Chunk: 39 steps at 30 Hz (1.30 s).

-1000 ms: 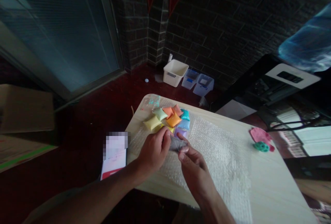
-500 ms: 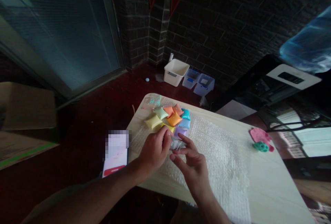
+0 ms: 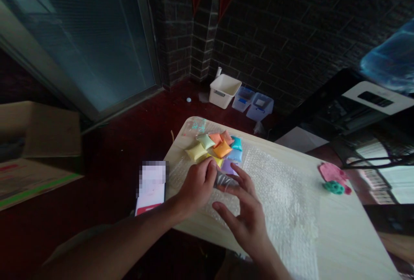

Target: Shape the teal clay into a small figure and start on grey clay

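My left hand (image 3: 199,181) is closed, pinching one end of a small dark grey shiny packet (image 3: 224,180) between thumb and fingers. My right hand (image 3: 246,204) has its fingers apart and its thumb well away from the packet. Its fingertips lie at the packet's far end; whether they press on it I cannot make out. Just beyond the hands, several pillow-shaped packets lie grouped: a pale yellow packet (image 3: 195,151), a pale green packet (image 3: 206,141), an orange packet (image 3: 223,148), a teal packet (image 3: 236,143) and a purple packet (image 3: 229,167), partly hidden by my fingers.
Bubble wrap (image 3: 281,198) covers much of the wooden table (image 3: 343,228). Pink and green lumpy pieces (image 3: 334,178) lie at the right. A phone (image 3: 151,187) stands by the left edge. Storage bins (image 3: 223,92) sit on the floor beyond; a cardboard box (image 3: 48,137) is at far left.
My right thumb and fingers have spread apart, and more of the grey packet shows. The left hand keeps its pinch. The whole view has shifted slightly.
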### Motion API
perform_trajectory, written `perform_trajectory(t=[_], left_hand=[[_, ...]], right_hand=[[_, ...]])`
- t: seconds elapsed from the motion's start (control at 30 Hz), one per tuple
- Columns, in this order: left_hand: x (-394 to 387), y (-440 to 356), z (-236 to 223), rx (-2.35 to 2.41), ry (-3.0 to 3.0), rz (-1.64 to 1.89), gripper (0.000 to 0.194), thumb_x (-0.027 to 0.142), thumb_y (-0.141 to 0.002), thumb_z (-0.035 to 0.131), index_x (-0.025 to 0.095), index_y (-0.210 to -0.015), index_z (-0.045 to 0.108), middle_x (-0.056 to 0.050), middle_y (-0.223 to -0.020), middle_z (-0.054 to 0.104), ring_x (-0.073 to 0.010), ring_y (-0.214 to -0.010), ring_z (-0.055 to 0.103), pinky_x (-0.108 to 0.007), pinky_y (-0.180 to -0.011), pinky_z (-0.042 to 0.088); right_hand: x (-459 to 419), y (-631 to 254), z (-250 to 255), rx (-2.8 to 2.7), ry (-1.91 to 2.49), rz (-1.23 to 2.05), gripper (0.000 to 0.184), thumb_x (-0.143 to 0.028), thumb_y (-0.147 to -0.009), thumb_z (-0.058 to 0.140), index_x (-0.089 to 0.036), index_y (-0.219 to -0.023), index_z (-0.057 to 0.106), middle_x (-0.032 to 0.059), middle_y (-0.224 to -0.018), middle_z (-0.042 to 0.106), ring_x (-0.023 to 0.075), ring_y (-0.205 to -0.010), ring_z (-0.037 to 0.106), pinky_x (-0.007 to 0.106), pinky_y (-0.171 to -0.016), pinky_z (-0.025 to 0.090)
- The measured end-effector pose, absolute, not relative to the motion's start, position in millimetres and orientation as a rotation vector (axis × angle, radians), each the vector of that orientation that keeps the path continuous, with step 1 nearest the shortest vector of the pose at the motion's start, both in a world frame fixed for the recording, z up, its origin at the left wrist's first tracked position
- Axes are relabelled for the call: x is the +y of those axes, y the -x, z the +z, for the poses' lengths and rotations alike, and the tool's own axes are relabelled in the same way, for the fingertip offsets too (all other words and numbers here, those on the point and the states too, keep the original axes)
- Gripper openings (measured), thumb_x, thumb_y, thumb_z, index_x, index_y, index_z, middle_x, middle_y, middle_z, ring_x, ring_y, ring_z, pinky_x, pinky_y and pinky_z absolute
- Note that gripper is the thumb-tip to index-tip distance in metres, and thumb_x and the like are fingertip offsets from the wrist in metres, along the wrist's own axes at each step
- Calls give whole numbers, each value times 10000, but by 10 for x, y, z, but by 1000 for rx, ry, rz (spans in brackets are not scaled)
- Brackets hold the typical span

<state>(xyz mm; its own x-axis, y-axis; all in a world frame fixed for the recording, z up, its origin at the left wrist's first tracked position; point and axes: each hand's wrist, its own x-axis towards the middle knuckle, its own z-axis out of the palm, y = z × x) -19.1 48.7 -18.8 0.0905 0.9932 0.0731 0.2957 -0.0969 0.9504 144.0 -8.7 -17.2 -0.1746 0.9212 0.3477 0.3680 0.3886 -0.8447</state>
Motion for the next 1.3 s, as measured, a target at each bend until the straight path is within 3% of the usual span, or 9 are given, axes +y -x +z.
perform_trajectory(t=[0.13,0.3,0.4,0.47,0.6,0.83,0.93,1.03,1.3], left_hand=[[551,200,-245,1274,-1483,948,373,399,-1029,354,222,-756,536,-14,-732,612,-190,-705,569,-309,-667,415],[635,236,-259,1249,-1460,855,350,377,-985,412,217,-703,543,-7,-696,588,-187,-694,543,-315,-657,404],[640,265,-219,1280,-1398,809,321,350,-959,436,214,-685,533,-16,-716,590,-179,-699,544,-297,-622,406],[626,284,-196,1291,-1323,743,295,347,-944,453,212,-698,543,1,-660,558,-154,-595,512,-274,-534,377],[595,328,-175,1236,-1146,546,269,396,-951,443,210,-829,594,72,-500,445,-99,-328,304,-238,-352,215],[613,391,-127,1171,-1039,445,272,418,-954,478,198,-849,599,81,-470,457,-69,-281,263,-195,-310,178],[628,376,-141,1193,-1036,496,244,414,-962,458,213,-880,570,88,-509,460,-74,-289,274,-205,-310,199],[625,332,-182,1233,-1067,581,273,430,-988,402,232,-845,523,98,-499,405,-89,-293,295,-225,-320,212],[604,262,-229,1289,-1291,829,344,417,-994,406,245,-704,472,54,-518,424,-144,-488,445,-273,-493,326]], right_hand=[[-59,-1546,-207,-1949,1103,463,434,-250,-890,802,-351,-1295,683,76,-1669,310,351,-1241,613,599,-977,592],[37,-1677,-211,-2237,1198,150,585,-296,-902,759,-364,-1453,574,104,-1701,273,393,-1219,617,618,-905,607],[39,-1668,-186,-2298,1226,174,594,-294,-921,720,-320,-1489,551,135,-1687,311,390,-1220,627,613,-929,604],[17,-1646,-159,-2324,1179,243,599,-295,-913,719,-303,-1490,557,136,-1677,321,374,-1214,628,593,-941,607],[-39,-1604,-80,-2391,1101,338,615,-307,-875,738,-312,-1470,584,105,-1698,255,414,-1319,553,615,-981,588],[-98,-1538,-34,-2437,1107,433,702,-309,-811,743,-319,-1488,555,75,-1741,155,456,-1366,513,641,-998,579],[-82,-1541,-122,-2404,1154,338,702,-281,-874,700,-310,-1541,484,121,-1723,207,440,-1332,548,646,-994,578],[-59,-1547,-221,-2323,1235,273,638,-236,-941,640,-300,-1548,456,162,-1652,354,399,-1264,613,617,-963,604],[-51,-1459,-342,-2144,1296,291,611,-177,-966,589,-257,-1544,409,174,-1511,542,376,-1348,585,594,-1011,607]])
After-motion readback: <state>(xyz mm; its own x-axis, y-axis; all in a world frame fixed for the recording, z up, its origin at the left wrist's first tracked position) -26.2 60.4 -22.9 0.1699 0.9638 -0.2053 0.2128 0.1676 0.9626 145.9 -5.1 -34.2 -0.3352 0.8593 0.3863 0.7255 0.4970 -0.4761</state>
